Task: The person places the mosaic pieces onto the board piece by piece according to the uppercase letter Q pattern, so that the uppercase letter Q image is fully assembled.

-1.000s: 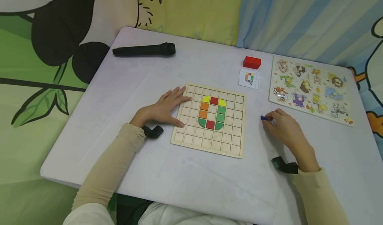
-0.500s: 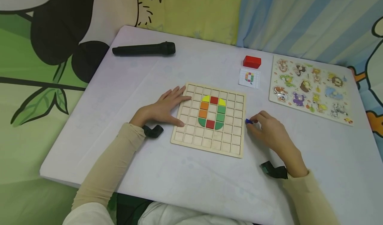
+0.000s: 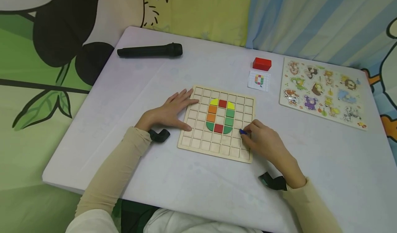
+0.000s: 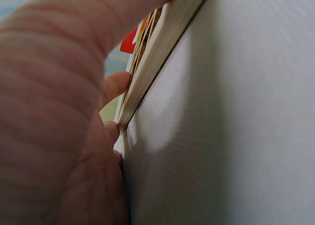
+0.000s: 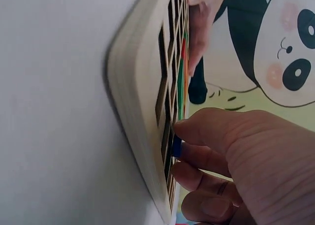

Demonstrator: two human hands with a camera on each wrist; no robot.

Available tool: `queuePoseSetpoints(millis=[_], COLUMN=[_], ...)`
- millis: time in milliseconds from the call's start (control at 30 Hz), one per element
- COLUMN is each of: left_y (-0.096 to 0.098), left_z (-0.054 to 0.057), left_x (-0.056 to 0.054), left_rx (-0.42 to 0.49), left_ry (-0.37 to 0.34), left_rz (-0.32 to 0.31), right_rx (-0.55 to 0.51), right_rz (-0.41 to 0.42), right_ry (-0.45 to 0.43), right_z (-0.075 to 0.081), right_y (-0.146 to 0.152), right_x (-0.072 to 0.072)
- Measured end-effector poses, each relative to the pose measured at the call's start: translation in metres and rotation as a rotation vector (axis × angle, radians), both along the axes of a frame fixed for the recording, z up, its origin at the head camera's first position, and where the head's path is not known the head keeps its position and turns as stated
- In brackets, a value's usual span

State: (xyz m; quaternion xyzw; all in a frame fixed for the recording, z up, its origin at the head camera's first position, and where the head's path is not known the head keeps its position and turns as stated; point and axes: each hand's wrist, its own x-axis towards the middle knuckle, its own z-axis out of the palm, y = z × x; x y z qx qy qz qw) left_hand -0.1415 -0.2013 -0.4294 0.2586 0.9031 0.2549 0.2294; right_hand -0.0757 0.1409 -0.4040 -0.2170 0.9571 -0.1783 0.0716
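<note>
A square wooden grid board (image 3: 214, 149) lies mid-table, with red, yellow, orange and green tiles set in a ring in its cells. My left hand (image 3: 169, 113) rests spread at the board's left edge, thumb and a fingertip touching the frame. In the left wrist view the thumb and fingers lie along the board's side (image 4: 162, 52). Between thumb and index finger, my right hand (image 3: 263, 140) pinches a small blue tile (image 3: 243, 132) over the right-hand cells. In the right wrist view the blue tile (image 5: 176, 146) is close over the grid, partly hidden by the fingers.
Behind the board lies a small pattern card (image 3: 258, 81), with a red block (image 3: 262, 64) beyond it. An animal puzzle board (image 3: 322, 91) is at the back right. A black microphone (image 3: 150, 50) lies at the back left.
My right hand has moved left with the blue tile, from the bare tabletop to over the board's right side. The left hand has stayed in place.
</note>
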Motion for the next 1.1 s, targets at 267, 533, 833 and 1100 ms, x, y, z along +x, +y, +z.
queuePoseSetpoints(millis=[267,533,833,1100], left_y=[-0.001,0.0,0.001,0.001], left_z=[-0.001,-0.001,0.0,0.001], left_x=[-0.001,-0.001,-0.002,-0.003], left_rx=[-0.01,0.001,-0.014,-0.014], left_ry=[0.001,0.002,0.002,0.002], left_rz=[0.006,0.009,0.006,0.008], right_rx=[-0.044,-0.037,-0.022,-0.036], right_rz=[0.086,0.142,0.116,0.116], right_ry=[0.057,0.112,0.077,0.059], right_z=[-0.002,-0.005,-0.006,-0.006], right_y=[-0.021,-0.037,-0.04,-0.04], right_x=[0.013,0.019,0.017,0.015])
